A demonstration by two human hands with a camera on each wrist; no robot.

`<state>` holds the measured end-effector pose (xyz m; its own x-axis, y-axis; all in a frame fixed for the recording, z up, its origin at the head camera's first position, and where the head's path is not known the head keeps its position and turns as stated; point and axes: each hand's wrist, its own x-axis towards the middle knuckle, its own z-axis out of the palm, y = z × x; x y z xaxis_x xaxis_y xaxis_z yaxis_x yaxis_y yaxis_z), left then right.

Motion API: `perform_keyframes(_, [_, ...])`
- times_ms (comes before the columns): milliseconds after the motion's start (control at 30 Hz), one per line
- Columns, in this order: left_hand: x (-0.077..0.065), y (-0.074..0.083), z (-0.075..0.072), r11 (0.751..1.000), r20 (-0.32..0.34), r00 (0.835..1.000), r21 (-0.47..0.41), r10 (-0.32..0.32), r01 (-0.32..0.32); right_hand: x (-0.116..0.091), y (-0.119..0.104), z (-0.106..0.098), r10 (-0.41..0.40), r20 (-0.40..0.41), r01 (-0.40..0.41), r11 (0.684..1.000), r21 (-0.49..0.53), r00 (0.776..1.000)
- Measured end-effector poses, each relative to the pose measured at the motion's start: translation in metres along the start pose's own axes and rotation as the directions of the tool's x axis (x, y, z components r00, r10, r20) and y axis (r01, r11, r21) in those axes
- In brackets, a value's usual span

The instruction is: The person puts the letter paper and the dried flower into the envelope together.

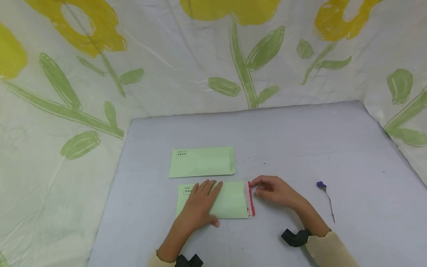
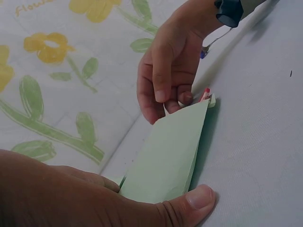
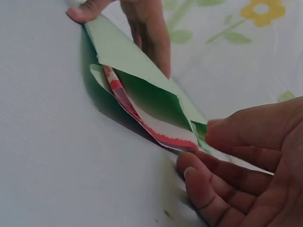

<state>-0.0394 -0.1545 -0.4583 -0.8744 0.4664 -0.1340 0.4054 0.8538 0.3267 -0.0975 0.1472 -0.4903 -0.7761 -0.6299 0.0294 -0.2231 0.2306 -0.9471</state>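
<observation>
Green envelope (image 1: 230, 205) lies flat on the bench (image 1: 267, 133), its printed box at the left end and its mouth towards the right. Left hand (image 1: 199, 207) rests on top, fingers straight and spread over the paper, thumb reaching past the near edge. A folded red-edged paper (image 1: 251, 200) pokes out of the mouth, which gapes in the right wrist view. Right hand (image 1: 277, 191) is at the far corner of that paper, fingers bent, thumb apart from them (whether a fingertip touches the red edge, I cannot tell). A second green envelope (image 1: 201, 162) lies just beyond the first, set slightly to the left. Off to the right, well apart from both, lies a purple flower (image 1: 321, 185) on a thin stem. Behind hangs a white cloth (image 1: 186, 74) painted with yellow blooms.
</observation>
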Motion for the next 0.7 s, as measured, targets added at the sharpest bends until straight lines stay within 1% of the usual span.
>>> perform_keyframes(100, [0.0, 0.0, -0.001, 1.0, 0.002, 1.0, -0.002, -0.003, 0.003, 0.002, 0.003, 0.004, -0.084, 0.01, 0.084, 0.992, -0.096, 0.996])
perform_keyframes(167, [0.0, 0.0, -0.001, 1.0, 0.001, 1.0, -0.002, -0.002, 0.002, 0.003, 0.003, 0.007, -0.123, 0.03, 0.126, 0.976, -0.178, 0.992])
perform_keyframes(233, [0.0, 0.0, 0.0, 1.0, 0.001, 1.0, -0.004, -0.004, 0.004, 0.005, 0.001, 0.011, -0.123, 0.062, 0.133, 0.966, -0.221, 0.991])
perform_keyframes(333, [-0.001, 0.0, 0.0, 1.0, -0.006, 1.0, -0.001, -0.003, 0.003, 0.007, -0.004, 0.017, -0.108, 0.097, 0.128, 0.964, -0.232, 0.989])
perform_keyframes(467, [-0.001, 0.0, 0.0, 1.0, -0.013, 1.0, 0.002, -0.004, 0.004, 0.01, -0.008, 0.026, -0.108, 0.106, 0.126, 0.975, -0.183, 0.988])
perform_keyframes(533, [-0.001, 0.0, 0.001, 1.0, -0.015, 1.0, 0.001, -0.006, 0.006, 0.011, -0.009, 0.03, -0.068, 0.107, 0.082, 0.988, -0.129, 0.992])
perform_keyframes(600, [-0.001, 0.0, 0.001, 1.0, -0.015, 1.0, -0.001, -0.008, 0.008, 0.012, -0.01, 0.032, 0.013, 0.096, -0.008, 0.998, -0.055, 0.995])
perform_keyframes(633, [-0.001, 0.0, 0.001, 1.0, -0.016, 1.0, -0.004, -0.009, 0.009, 0.012, -0.01, 0.033, 0.069, 0.089, -0.069, 0.998, 0.001, 0.994])
perform_keyframes(667, [-0.001, 0.0, 0.001, 1.0, -0.015, 1.0, -0.005, -0.01, 0.01, 0.013, -0.011, 0.033, 0.129, 0.084, -0.135, 0.988, 0.069, 0.988])
perform_keyframes(700, [-0.002, 0.0, 0.001, 1.0, -0.016, 1.0, -0.008, -0.01, 0.01, 0.013, -0.011, 0.033, 0.18, 0.075, -0.189, 0.972, 0.136, 0.981])
